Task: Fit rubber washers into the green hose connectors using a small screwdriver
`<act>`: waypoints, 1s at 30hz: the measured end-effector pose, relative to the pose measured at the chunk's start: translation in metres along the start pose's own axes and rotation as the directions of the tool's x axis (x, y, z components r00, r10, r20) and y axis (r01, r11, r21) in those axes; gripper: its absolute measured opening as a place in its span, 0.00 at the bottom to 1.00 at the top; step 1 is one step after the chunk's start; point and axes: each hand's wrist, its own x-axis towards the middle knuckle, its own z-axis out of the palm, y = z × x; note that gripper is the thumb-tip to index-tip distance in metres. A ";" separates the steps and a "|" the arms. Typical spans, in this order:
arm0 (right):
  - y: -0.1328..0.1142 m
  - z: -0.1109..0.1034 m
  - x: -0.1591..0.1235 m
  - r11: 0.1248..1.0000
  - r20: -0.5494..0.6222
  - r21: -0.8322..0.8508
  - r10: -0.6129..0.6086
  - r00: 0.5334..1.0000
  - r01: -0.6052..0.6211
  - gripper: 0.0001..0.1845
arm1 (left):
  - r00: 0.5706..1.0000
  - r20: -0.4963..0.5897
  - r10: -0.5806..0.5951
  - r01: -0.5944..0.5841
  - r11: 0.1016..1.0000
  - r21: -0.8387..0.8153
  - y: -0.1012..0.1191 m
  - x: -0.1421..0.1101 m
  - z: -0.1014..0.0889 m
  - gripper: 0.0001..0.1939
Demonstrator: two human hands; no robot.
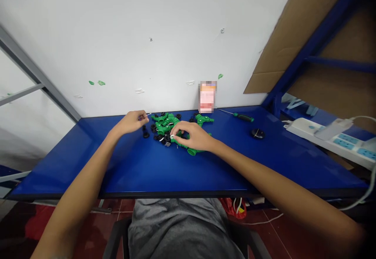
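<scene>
My left hand [132, 122] is closed in a pinch at the left of a pile of green plastic pipe fittings [165, 127]. A thin white piece [149, 114] sticks out from its fingertips, too small to name. Over the pile's right side, my right hand [192, 134] is closed, thumb and fingers together on a small white part [172, 136]. Black rings and caps [146, 135] lie among and beside the fittings. Below the right hand a green fitting's open end [192, 152] shows; the hand hides part of the pile.
A green-and-black screwdriver [243, 117] and a round black object [257, 133] lie on the blue table [132, 173]. A blurred upright object [207, 96] leans by the white wall. At the right edge sits a white power strip [331, 139] with a cable.
</scene>
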 end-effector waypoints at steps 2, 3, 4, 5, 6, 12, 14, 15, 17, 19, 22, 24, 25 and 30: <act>0.001 0.005 -0.001 0.997 0.032 -0.044 -0.062 0.998 0.063 0.04 | 0.986 0.165 -0.006 0.005 1.000 0.009 -0.004 -0.004 -0.012 0.21; 0.002 0.006 -0.001 0.995 0.041 -0.056 -0.076 0.996 0.078 0.05 | 0.973 0.230 -0.013 0.008 1.000 0.026 -0.005 -0.006 -0.016 0.23; 0.003 0.007 -0.001 0.994 0.045 -0.066 -0.084 0.995 0.087 0.05 | 0.960 0.280 -0.020 0.009 0.999 0.042 -0.006 -0.008 -0.019 0.25; 0.004 0.007 -0.001 0.993 0.041 -0.074 -0.087 0.995 0.090 0.05 | 0.950 0.313 -0.024 0.005 0.998 0.061 -0.007 -0.009 -0.020 0.26; 0.005 0.006 -0.001 0.993 0.032 -0.083 -0.087 0.996 0.089 0.05 | 0.947 0.321 -0.021 -0.005 0.997 0.080 -0.008 -0.009 -0.021 0.26; 0.002 -0.004 0.000 0.983 -0.002 -0.167 -0.077 0.997 0.076 0.06 | 0.984 0.173 0.035 -0.066 0.982 0.178 -0.021 -0.002 -0.012 0.25; 0.001 -0.006 0.000 0.979 0.002 -0.189 -0.082 0.997 0.081 0.06 | 0.981 0.189 0.053 -0.085 0.982 0.168 -0.024 0.001 -0.006 0.25; 0.001 -0.007 0.000 0.977 0.005 -0.199 -0.083 0.997 0.083 0.06 | 0.976 0.209 0.061 -0.095 0.983 0.157 -0.025 0.003 -0.004 0.23; 0.001 -0.007 0.000 0.972 0.011 -0.217 -0.086 0.996 0.086 0.06 | 0.969 0.237 0.065 -0.098 0.986 0.133 -0.025 0.005 -0.001 0.20; 0.002 -0.007 0.000 0.968 0.016 -0.233 -0.092 0.996 0.093 0.07 | 0.974 0.217 0.060 -0.089 0.988 0.126 -0.023 0.004 -0.003 0.19; 0.001 -0.008 0.001 0.964 0.011 -0.244 -0.110 0.994 0.109 0.08 | 0.984 0.162 0.072 -0.091 0.989 0.116 -0.017 -0.002 -0.011 0.22; 0.000 -0.008 0.001 0.963 0.005 -0.244 -0.116 0.993 0.114 0.08 | 0.978 0.188 0.087 -0.108 0.989 0.105 -0.012 -0.006 -0.016 0.22; 0.000 -0.008 0.001 0.963 0.005 -0.246 -0.116 0.993 0.114 0.08 | 0.972 0.220 0.087 -0.112 0.988 0.102 -0.009 -0.008 -0.017 0.21; 0.001 -0.007 0.001 0.963 0.023 -0.253 -0.090 0.996 0.093 0.07 | 0.934 0.357 0.025 -0.090 0.982 0.168 -0.002 -0.008 -0.006 0.21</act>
